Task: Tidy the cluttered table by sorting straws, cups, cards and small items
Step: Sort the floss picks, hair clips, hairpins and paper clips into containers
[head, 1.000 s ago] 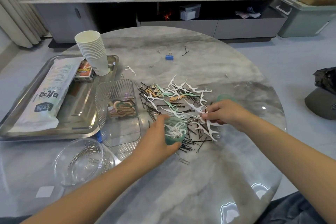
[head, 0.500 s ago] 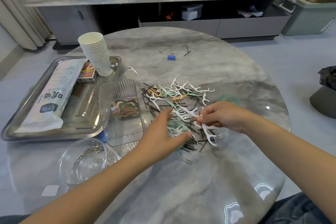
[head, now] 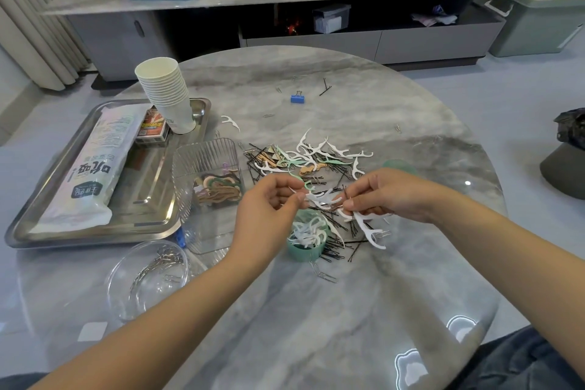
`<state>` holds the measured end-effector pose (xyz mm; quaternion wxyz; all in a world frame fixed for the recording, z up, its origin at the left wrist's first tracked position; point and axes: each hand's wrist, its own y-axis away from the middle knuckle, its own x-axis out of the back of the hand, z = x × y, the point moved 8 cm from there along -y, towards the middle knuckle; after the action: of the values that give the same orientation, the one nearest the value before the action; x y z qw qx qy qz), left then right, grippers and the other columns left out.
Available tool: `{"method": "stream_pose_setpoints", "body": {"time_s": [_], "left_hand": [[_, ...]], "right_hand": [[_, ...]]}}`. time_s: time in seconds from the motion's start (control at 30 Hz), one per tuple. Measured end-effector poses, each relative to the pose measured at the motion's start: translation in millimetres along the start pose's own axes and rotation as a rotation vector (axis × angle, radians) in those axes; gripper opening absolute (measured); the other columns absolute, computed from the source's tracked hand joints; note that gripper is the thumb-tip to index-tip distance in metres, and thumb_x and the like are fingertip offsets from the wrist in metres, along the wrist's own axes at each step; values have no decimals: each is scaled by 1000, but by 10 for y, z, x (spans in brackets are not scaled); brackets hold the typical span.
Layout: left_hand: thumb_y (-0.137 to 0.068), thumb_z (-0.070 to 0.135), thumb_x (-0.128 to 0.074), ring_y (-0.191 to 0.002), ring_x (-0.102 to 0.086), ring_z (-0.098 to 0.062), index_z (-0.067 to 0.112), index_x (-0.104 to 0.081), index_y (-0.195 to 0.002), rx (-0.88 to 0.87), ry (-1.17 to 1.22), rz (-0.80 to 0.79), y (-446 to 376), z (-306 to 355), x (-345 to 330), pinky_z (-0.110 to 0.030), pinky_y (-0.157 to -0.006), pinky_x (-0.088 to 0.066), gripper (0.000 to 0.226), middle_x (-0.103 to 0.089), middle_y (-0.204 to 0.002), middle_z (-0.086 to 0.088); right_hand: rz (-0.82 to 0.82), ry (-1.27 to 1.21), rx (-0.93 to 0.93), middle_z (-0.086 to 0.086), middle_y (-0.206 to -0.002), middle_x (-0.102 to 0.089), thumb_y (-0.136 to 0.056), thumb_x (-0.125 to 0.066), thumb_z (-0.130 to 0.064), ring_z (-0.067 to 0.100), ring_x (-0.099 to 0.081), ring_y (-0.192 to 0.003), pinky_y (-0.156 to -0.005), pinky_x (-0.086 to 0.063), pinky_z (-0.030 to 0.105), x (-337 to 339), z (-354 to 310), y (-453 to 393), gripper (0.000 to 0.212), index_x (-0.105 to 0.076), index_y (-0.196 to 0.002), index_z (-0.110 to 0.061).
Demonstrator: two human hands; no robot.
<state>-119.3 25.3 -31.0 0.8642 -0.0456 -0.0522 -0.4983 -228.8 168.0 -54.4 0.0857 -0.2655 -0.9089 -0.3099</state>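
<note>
Left hand off the cup; both hands now working one cluster of floss picks above it.

The left hand (head: 269,203), which a second ago was wrapped round the small round teal plastic cup (head: 306,242), has let go and risen just above it; its grip is now pinched on a white plastic floss pick (head: 319,198). The right hand (head: 384,195) remains just above and right of the cup, its grip clamped on the other end of the same tangle, with a further pick hanging below its fingers. The cup stands free on the grey marbled round counter (head: 348,310), already part-filled with white picks. Behind the cup, the mixed heap of picks and black hairpins (head: 316,161) is largely unsorted. Judgement: the hands are separating snagged picks before dropping them in; sorting is in its middle stretch.
</note>
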Motion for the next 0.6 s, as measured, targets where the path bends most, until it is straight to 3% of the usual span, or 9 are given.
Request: {"method": "stream_pose_setpoints", "body": {"time_s": [0.13,0.23,0.33,0.47,0.6], "left_hand": [[-85,-1,-63,-73,-66,-15,18,-62,-89,-25,-58,34,0,4,44,-19,-69,-52,19,-66,-76,-4],[-85,0,-64,-78,-66,-19,19,-63,-90,-27,-58,27,15,-9,26,-19,-69,-52,20,-67,-79,-4],[-85,2,-65,-78,-65,-19,16,-63,-92,-30,-64,21,21,-6,22,-19,-70,-52,16,-67,-80,-6],[-85,1,-64,-75,-66,-15,19,-62,-90,-24,-66,23,14,-5,31,-19,-68,-51,19,-66,-79,-4],[-85,0,-64,-76,-67,-17,21,-62,-86,-21,-63,20,13,-12,24,-19,-69,-52,21,-67,-80,-2]], "right_hand": [[153,180,-41,-4,-67,-66,-81,-72,-11,4,-54,-59,-54,-41,10,159,135,-48,15,-74,-96,-12],[238,339,-51,-18,-42,-56,-77,-77,-15,10,-60,-66,-71,-50,21,247,168,-68,28,-72,-104,-10],[244,432,-35,-21,-35,-48,-79,-76,-16,-2,-50,-50,-59,-41,11,287,140,-86,30,-70,-107,-11],[199,440,-28,-7,-61,-59,-82,-71,-7,7,-55,-64,-65,-42,13,299,132,-77,30,-69,-112,-10],[209,349,-6,4,-73,-60,-84,-65,1,11,-52,-64,-58,-42,11,307,116,-71,29,-69,-111,-8]]}}
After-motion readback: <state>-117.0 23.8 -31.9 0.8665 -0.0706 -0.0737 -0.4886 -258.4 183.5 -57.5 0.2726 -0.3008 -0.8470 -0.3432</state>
